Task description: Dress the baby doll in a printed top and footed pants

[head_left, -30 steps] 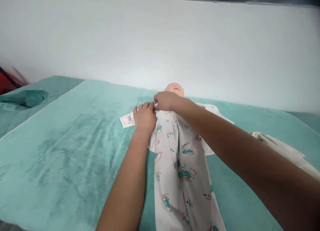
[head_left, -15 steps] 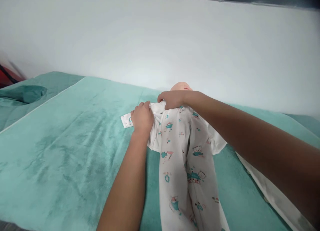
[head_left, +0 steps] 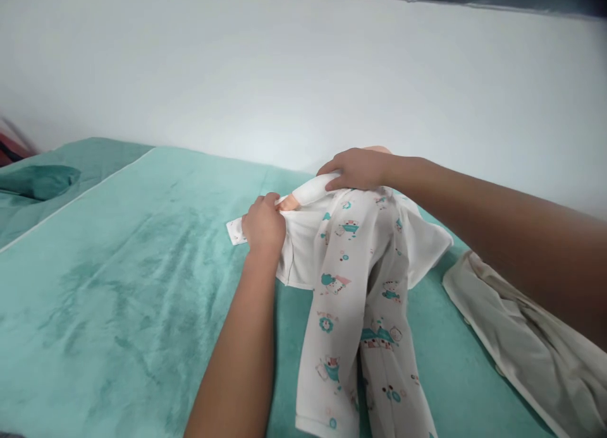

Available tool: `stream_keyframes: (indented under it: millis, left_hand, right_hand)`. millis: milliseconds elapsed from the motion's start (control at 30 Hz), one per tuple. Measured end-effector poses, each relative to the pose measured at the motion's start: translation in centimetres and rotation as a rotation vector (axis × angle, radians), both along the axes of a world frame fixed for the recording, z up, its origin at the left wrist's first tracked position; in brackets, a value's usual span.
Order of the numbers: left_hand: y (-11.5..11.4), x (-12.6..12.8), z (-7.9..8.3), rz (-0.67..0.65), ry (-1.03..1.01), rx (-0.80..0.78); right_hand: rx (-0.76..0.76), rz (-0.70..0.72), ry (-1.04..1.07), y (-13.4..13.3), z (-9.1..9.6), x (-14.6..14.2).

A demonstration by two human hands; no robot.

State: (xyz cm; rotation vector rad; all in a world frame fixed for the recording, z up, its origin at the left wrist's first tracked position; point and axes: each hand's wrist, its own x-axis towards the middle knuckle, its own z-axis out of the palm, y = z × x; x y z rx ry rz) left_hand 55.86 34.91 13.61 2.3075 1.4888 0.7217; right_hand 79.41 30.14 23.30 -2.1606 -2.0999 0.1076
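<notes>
A doll lies at the middle of the bed, with only a strip of its head [head_left: 378,149] showing behind my right wrist. White baby clothes [head_left: 346,286] with an animal print cover its body, and two long legs trail towards me. My right hand [head_left: 353,169] is closed round the doll's white-sleeved arm [head_left: 313,190]. The doll's bare hand [head_left: 288,203] points at the opening of a white garment sleeve. My left hand [head_left: 265,223] grips that sleeve, and its printed cuff [head_left: 236,231] sticks out to the left. My left fingertips are partly hidden.
A green plush cover [head_left: 118,286] spreads over the bed. A beige cloth [head_left: 526,343] lies rumpled at the right. Behind the bed rises a white wall [head_left: 284,78]. A folded dark green fabric [head_left: 38,180] is at the far left.
My right hand has moved right and up, lifting the doll's sleeved arm, so its bare hand now shows. The clothes have shifted right. My left hand stays nearly in place.
</notes>
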Motion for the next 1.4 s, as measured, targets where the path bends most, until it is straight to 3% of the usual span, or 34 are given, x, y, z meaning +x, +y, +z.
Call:
stream_keyframes:
  millis: [167,233,333,400,500,567,667,733,800,867,967,1067,1167,1300,1400]
  left_hand:
    - [-0.2,-0.1,0.2,-0.001,0.052,-0.055]
    - [-0.5,0.0,0.6,0.003,0.031,0.046]
    - [-0.8,0.2,1.0,-0.107,0.058,0.219]
    - [-0.7,0.2,1.0,-0.159,0.087,0.205]
    - [-0.2,0.0,0.8,-0.071,0.078,0.156]
    - [0.2,-0.1,0.7,0.01,0.065,0.158]
    - [0.5,0.1,0.2,0.072,0.086,0.122]
    - [0.5,0.3,-0.1,0.071,0.106,0.117]
    - [0.4,0.5,-0.1,0.044,0.094,0.143]
    - [-0.2,0.6,0.3,0.001,0.007,0.165]
    - [-2.1,1.4,2.3,-0.132,-0.191,0.128]
    - [-4.7,4.1,5.0,-0.458,-0.156,0.084]
    - [-6.7,9.2,7.2,-0.693,0.202,0.181]
    - [-7.8,16.5,7.5,-0.799,0.722,0.207]
    - [-7.8,19.1,7.0,-0.735,0.846,0.197]
  right_hand:
    - [0.039,-0.054,0.003,-1.4,0.4,0.3]
    - [0.052,-0.04,0.044,-1.0,-0.2,-0.7]
    - [0.028,0.027,0.098,0.1,-1.2,-3.1]
    - [0.002,0.051,0.128,0.7,-1.5,-4.5]
    - [0.068,0.014,0.208,0.0,-1.7,-5.3]
    - [0.227,-0.078,0.278,-2.0,-2.5,-4.7]
    - [0.492,-0.358,0.291,-6.9,-5.9,-2.4]
    - [0.509,-0.518,0.226,-10.2,-9.0,-0.8]
    - [0.546,-0.59,0.206,-12.6,-11.5,0.6]
    - [0.595,-0.642,0.212,-13.6,-12.8,1.4]
    - [0.624,-0.719,0.269,-13.4,-12.8,2.0]
    - [0.612,-0.749,0.359,-12.9,-12.2,2.4]
    - [0.629,-0.762,0.435,-12.6,-12.4,2.9]
    - [0.705,-0.758,0.499,-12.4,-13.1,3.6]
    - [0.786,-0.715,0.562,-12.4,-13.2,4.1]
